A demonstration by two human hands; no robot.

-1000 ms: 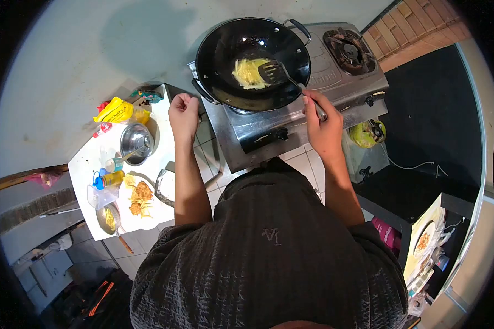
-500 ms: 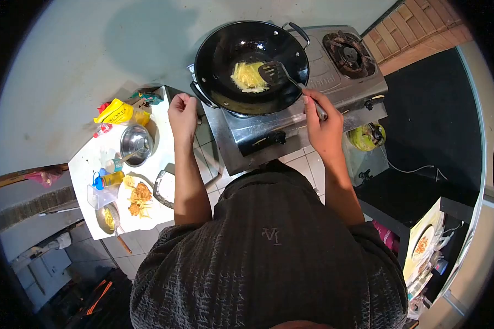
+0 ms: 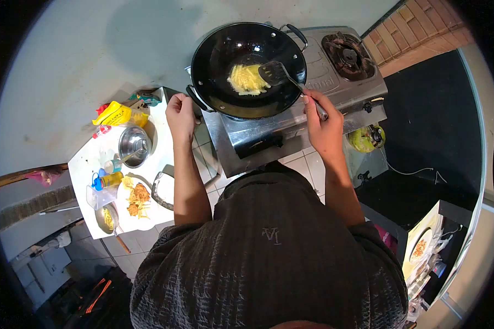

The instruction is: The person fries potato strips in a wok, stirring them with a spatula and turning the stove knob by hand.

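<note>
A black wok (image 3: 219, 101) sits on the left burner of the steel stove (image 3: 247, 137). In it lies a flat yellow patch of batter-like food with thin strips (image 3: 246, 80). My right hand (image 3: 325, 123) is closed round the handle of a slotted spatula (image 3: 273, 73). The spatula's dark blade rests at the right edge of the yellow food. My left hand (image 3: 181, 115) is closed in a loose fist just beside the wok's left handle (image 3: 197, 100). Nothing shows in its fingers.
Left of the stove, a white table (image 3: 162, 123) bears a metal bowl (image 3: 133, 144), a plate of fried food (image 3: 139, 200), a small pan (image 3: 105, 222) and a yellow packet (image 3: 118, 115). The right burner (image 3: 348, 56) is bare. A green gas cylinder (image 3: 366, 138) stands below.
The wok and the food in it have shifted slightly left and toward me, bringing the left handle nearer my left hand. My right hand and the spatula stay almost still.
</note>
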